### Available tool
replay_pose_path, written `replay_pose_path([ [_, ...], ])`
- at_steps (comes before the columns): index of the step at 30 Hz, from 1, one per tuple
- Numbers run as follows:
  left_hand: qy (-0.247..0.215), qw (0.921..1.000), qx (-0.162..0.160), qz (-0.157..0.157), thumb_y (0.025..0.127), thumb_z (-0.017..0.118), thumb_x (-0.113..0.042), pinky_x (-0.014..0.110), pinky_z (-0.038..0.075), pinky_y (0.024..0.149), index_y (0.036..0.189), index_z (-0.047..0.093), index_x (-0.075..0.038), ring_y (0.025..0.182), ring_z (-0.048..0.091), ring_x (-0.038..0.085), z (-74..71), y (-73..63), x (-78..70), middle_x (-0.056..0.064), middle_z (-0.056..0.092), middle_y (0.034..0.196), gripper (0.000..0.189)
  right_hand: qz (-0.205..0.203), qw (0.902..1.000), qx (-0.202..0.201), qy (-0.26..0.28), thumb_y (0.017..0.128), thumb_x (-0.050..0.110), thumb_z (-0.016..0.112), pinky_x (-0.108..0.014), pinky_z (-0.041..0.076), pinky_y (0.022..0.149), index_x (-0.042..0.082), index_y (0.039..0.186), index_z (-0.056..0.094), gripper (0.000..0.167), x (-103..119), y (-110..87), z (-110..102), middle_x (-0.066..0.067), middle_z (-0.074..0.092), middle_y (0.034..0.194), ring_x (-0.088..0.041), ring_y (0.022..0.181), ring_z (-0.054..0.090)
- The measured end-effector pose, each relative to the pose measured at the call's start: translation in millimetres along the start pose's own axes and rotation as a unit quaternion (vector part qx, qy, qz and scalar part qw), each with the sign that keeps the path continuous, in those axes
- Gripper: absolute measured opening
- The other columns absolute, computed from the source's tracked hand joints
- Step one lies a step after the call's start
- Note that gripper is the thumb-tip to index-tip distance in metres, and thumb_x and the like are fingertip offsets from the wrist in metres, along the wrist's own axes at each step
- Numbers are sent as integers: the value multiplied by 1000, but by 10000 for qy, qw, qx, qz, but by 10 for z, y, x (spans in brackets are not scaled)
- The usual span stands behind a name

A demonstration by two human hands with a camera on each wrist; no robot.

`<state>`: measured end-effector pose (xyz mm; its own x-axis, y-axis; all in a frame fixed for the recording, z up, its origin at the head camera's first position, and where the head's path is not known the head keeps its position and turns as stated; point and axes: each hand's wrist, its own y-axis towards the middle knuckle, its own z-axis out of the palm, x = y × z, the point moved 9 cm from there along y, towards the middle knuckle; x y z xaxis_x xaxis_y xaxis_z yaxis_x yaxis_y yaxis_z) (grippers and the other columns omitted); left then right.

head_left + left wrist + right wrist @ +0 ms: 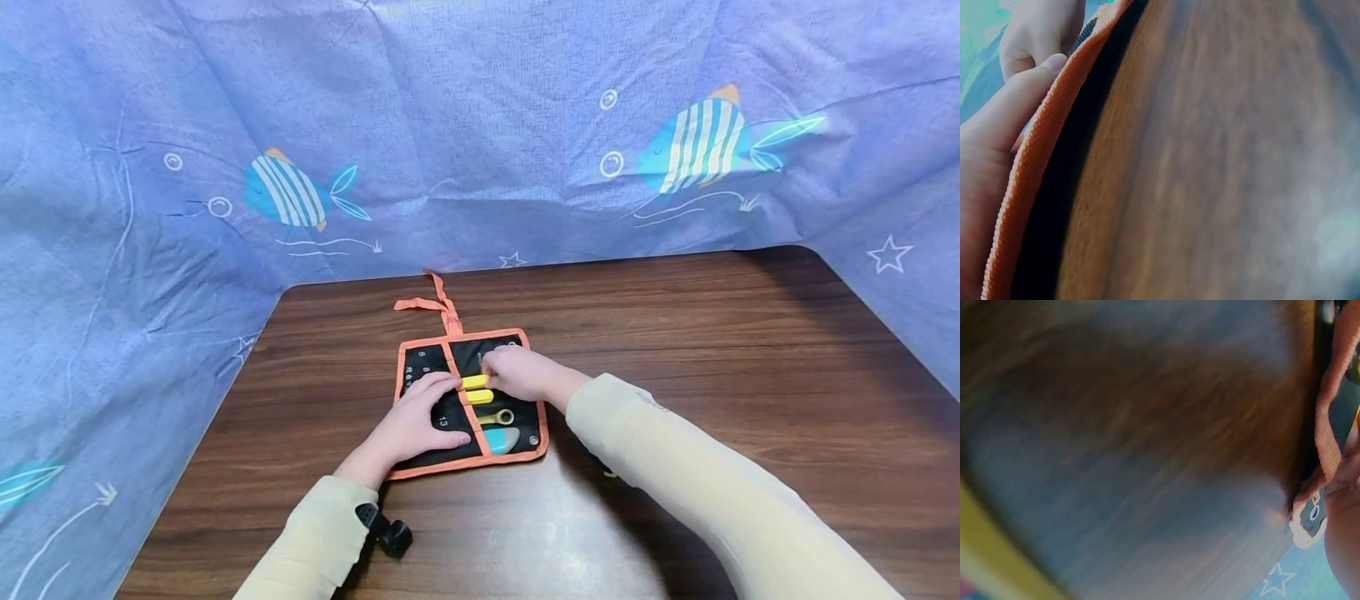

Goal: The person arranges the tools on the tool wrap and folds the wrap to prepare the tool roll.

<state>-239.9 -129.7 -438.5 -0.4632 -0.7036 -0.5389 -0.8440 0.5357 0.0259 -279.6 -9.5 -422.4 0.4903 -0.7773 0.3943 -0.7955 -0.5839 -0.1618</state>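
Observation:
On the table lies a black tool roll point(450, 467) with orange binding, its pockets holding tools. My left hand point(420, 417) rests on its left half with thumb and fingers spread, fingertips at the middle orange strip. My right hand point(517, 372) curls its fingers at the end of the upper yellow handle point(472, 382), pinching it. Just below sits a second yellow handle point(480, 397). Lower down in the pockets are a ratchet wrench point(504, 416) and a teal-and-grey tool point(502, 439). In the left wrist view the orange edge point(1035, 150) runs beside my left thumb.
Orange ties point(447, 312) stretch from the roll's far edge over the dark wooden table point(675, 333). A small yellow item point(610, 474) shows from under my right sleeve. A black camera mount point(386, 529) is on my left wrist. A blue fish-print cloth point(465, 125) hangs behind.

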Motion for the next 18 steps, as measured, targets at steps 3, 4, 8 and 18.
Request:
replay_pose_path([
  [3, -12, 10000, 61, -5, 72, 73, -56, 49, 31, 102, 136, 49, -19, 130, 34, 21, -3, 1, 1, 0, 42, 139, 78, 10, 9998, -59, 192, 92, 20, 60, -32, 45, 82, 7, 106, 66, 19, -12, -32, -42, -2, 62, 96, -14, 85, 55],
  [4, -1, 10000, 65, -15, 72, 73, -55, 50, 31, 102, 136, 49, -19, 130, 34, 21, -13, 0, 1, 0, 42, 139, 78, 17, 9997, -86, 237, 92, 20, 61, -33, 46, 83, 7, 107, 66, 21, -16, -46, -65, -3, 62, 98, -14, 87, 56],
  [8, 12, 9999, 140, -66, 72, 73, -55, 50, 31, 102, 137, 47, -19, 130, 33, 22, -17, 9, 4, 0, 41, 139, 79, 158, 9988, -224, 409, 92, 23, 61, -35, 46, 86, 6, 112, 65, 26, -84, -126, -128, -5, 64, 103, -16, 94, 59],
  [18, -6, 9996, 275, -74, 72, 73, -57, 51, 29, 103, 137, 46, -20, 133, 30, 23, 14, 17, 6, -1, 39, 141, 80, 184, 9942, -715, 781, 89, 22, 65, -37, 47, 84, 2, 113, 63, 31, -260, -498, -301, -5, 62, 100, -18, 94, 60],
])
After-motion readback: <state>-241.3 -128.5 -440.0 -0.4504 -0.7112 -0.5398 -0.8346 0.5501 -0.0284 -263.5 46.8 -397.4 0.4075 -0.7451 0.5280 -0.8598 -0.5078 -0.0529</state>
